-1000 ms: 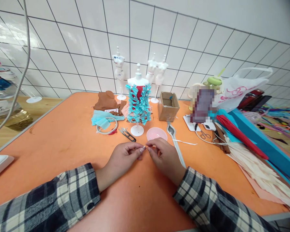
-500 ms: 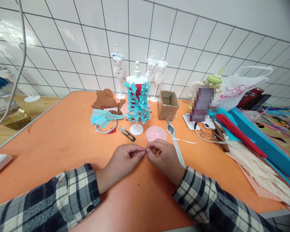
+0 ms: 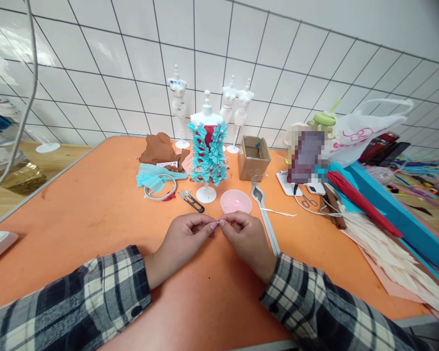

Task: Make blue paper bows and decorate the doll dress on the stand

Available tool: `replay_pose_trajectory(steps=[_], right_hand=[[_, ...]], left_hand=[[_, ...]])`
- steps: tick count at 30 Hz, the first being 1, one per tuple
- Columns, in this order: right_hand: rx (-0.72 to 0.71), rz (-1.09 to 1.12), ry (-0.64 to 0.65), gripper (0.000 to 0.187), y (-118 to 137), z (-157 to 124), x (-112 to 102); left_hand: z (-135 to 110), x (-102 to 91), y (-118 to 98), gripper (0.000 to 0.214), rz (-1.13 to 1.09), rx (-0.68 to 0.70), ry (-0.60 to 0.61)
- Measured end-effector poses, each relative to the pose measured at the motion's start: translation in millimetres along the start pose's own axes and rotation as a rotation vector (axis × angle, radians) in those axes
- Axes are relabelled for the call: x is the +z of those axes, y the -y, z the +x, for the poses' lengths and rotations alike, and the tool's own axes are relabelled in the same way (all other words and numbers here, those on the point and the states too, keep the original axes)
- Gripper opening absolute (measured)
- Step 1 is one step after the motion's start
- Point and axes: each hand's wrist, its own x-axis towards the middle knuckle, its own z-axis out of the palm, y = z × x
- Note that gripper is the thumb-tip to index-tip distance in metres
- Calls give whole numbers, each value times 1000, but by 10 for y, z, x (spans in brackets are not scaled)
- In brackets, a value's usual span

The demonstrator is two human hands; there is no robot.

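My left hand (image 3: 185, 240) and my right hand (image 3: 244, 239) rest on the orange table (image 3: 95, 204), fingertips pinched together and meeting over something too small to make out. Just beyond them sits a pink bowl (image 3: 235, 202). Behind it stands a small white mannequin (image 3: 207, 146) dressed in red with turquoise bows. Thread snips (image 3: 192, 200) lie left of its base.
Brown and turquoise fabric with a hoop (image 3: 161, 187) lies at the back left. A cardboard box (image 3: 255, 158), more white mannequins (image 3: 237, 109), a long white tool (image 3: 266, 219), a phone (image 3: 307, 156), a plastic bag and rolls of coloured sheet (image 3: 388, 204) fill the right.
The hands have stayed together at the pinch, shifting only slightly. The view has tilted a little.
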Motion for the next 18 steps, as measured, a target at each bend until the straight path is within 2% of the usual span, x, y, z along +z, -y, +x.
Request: replay_pose_trajectory(steps=[8, 18], right_hand=[[-14, -6, 1, 14, -13, 5, 0], [-167, -76, 1, 12, -39, 0, -31]], left_hand=[[16, -7, 22, 19, -28, 12, 13], [18, -43, 73, 21, -22, 8, 37]])
